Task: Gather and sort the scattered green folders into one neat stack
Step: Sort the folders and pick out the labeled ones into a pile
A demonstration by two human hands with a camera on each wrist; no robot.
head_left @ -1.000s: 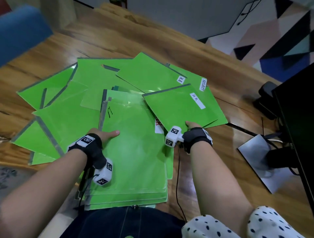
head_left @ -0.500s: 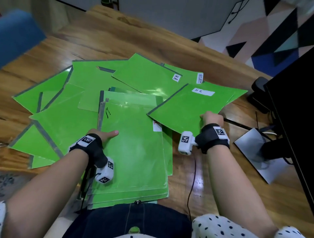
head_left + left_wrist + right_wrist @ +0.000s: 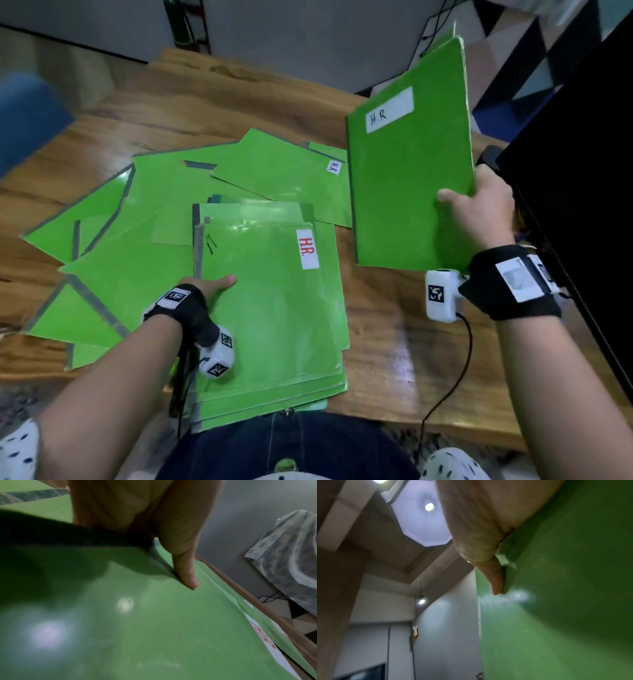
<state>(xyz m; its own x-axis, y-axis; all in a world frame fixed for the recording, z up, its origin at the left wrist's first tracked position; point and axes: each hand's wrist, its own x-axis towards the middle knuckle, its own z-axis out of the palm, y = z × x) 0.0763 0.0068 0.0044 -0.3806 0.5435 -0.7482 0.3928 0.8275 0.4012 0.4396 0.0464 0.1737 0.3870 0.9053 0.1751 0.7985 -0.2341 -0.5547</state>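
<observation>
The right hand (image 3: 479,209) pinches the lifted folder (image 3: 411,164) by its right edge, tilted upright above the table (image 3: 387,308), seemingly to read its label. The left hand (image 3: 209,291) presses flat, thumb out, on the near stack (image 3: 274,308), likely steadying it; scattered folders (image 3: 144,212) lie far left.

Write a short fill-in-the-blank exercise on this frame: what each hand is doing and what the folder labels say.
1. The right hand holds a green folder lifted off the ____.
2. The white label on the lifted folder reads ____.
3. The left hand rests on the top folder of the stack, whose label is lettered in ____ ink.

Missing words: table; HR; red
</observation>
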